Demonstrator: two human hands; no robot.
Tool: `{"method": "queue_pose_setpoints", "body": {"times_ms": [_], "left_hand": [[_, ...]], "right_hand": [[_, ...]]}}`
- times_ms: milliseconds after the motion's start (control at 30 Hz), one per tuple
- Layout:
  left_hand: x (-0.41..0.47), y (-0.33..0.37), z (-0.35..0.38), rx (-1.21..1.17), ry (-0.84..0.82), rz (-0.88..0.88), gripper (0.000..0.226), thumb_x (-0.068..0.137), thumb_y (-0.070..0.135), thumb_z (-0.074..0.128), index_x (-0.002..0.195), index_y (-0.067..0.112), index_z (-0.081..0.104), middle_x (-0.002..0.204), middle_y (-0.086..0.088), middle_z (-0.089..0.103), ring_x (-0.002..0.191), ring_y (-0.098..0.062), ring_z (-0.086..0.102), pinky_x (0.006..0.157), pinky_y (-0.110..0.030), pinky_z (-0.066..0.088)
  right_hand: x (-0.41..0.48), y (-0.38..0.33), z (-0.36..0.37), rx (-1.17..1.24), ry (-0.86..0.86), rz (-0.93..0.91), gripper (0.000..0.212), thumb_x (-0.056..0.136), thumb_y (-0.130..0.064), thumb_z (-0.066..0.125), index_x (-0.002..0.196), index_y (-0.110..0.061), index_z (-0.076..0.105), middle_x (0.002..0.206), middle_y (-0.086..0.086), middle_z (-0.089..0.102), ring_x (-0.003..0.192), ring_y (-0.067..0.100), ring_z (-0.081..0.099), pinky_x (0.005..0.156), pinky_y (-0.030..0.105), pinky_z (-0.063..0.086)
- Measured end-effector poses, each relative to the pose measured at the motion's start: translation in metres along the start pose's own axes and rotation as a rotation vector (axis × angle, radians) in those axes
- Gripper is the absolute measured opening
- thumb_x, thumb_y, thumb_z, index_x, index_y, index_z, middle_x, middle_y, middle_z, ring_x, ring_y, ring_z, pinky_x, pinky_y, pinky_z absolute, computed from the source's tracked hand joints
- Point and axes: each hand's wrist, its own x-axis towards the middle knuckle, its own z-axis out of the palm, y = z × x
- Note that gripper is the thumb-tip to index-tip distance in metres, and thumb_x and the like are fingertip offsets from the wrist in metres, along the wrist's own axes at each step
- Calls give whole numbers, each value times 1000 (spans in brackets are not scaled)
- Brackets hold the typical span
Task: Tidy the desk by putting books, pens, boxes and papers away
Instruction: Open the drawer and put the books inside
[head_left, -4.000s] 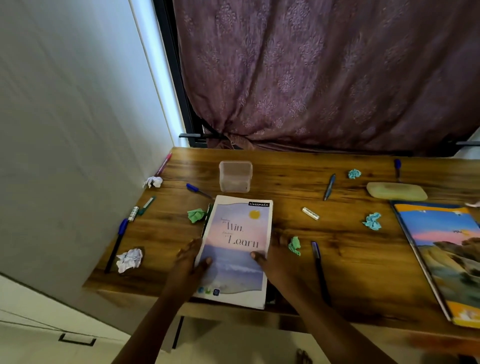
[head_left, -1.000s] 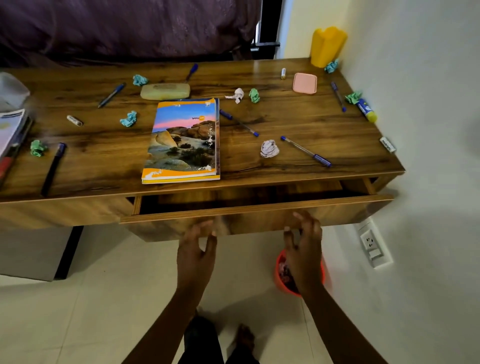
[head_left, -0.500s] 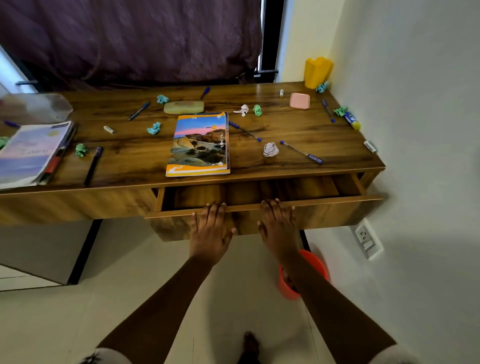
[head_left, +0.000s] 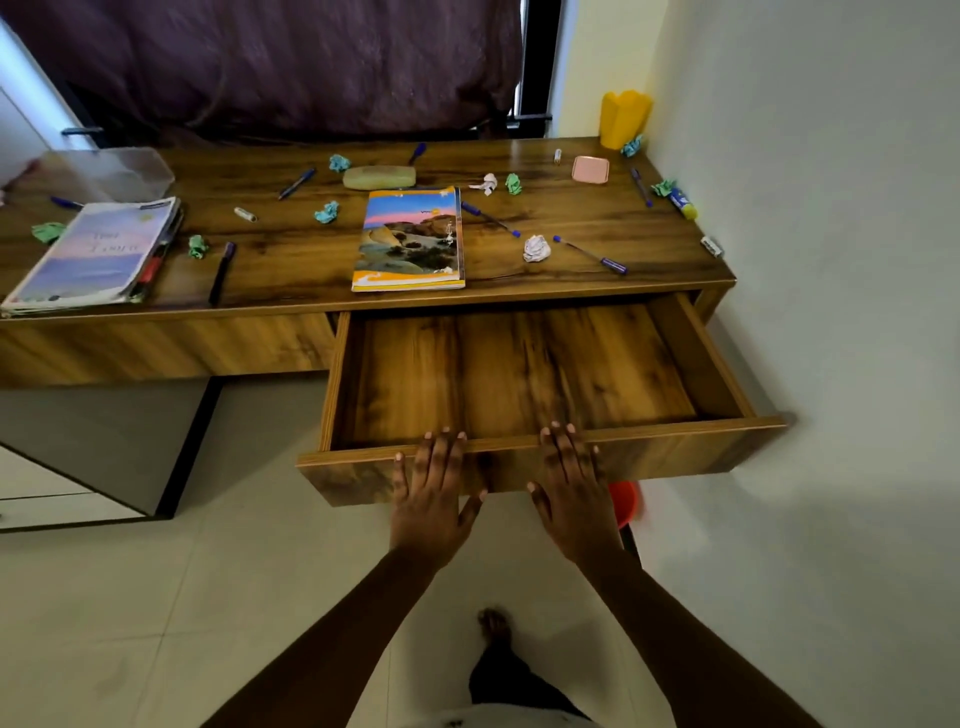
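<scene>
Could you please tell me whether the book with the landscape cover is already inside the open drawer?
No, the book lies on the desk, behind the open drawer.

Purple curtain (head_left: 260, 67) rear; red bin (head_left: 625, 500) on floor (head_left: 156, 623).

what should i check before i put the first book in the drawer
1. Is the drawer open wide enough: ok, most of its floor shows.
2. Is its floor free: ok in the part that shows. The back, under the desk: cannot tell.
3. Are the left hand and right hand free: ok, both lie flat on the drawer front, fingers straight, holding nothing.
4. Is the middle book clear on top: ok, nothing lies on it.
5. Can the left book be lifted alone: not ok, pens stick out from under it.
</scene>
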Motion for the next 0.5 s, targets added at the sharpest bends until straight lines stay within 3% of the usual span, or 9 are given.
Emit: {"method": "queue_pose_setpoints", "body": {"times_ms": [167, 233, 300, 433, 500], "left_hand": [[-8, 6, -11, -82, -26, -35, 72, 91, 67, 23, 150, 25, 21, 156, 0, 25, 145, -21, 17, 115, -50, 2], [7, 8, -29, -153, -14, -49, 71, 90, 68, 16, 148, 28, 22, 155, 2, 26, 144, -18, 19, 116, -48, 2], [43, 0, -52, -174, 30, -47, 66, 92, 64, 22, 148, 28, 22, 153, 3, 28, 142, -17, 23, 117, -46, 10], [156, -40, -86, -249, 179, -173, 58, 91, 49, 47, 141, 22, 37, 143, -6, 41, 132, -26, 39, 109, -46, 33], [215, -68, -98, -347, 186, -296, 58, 91, 41, 53, 140, 15, 39, 142, -12, 43, 131, -31, 39, 107, -44, 35]], "right_hand": [[-4, -3, -12, 19, 46, -28, 66, 96, -54, 17, 140, -10, 41, 142, 12, 47, 134, 29, 42, 109, 50, 28], [14, -10, -26, 64, 114, -22, 56, 95, -48, 32, 134, -11, 49, 135, 11, 54, 127, 29, 50, 107, 50, 32], [53, -22, -45, 142, 169, -29, 51, 88, -38, 55, 131, -11, 52, 134, 10, 55, 125, 29, 51, 106, 46, 36], [166, -52, -84, 444, -29, -50, 52, 95, -32, 50, 144, -18, 36, 150, 2, 35, 137, 21, 35, 110, 34, 32], [226, -65, -93, 582, -111, -20, 50, 96, -30, 49, 143, -17, 38, 148, 4, 38, 135, 23, 38, 108, 34, 34]]}}
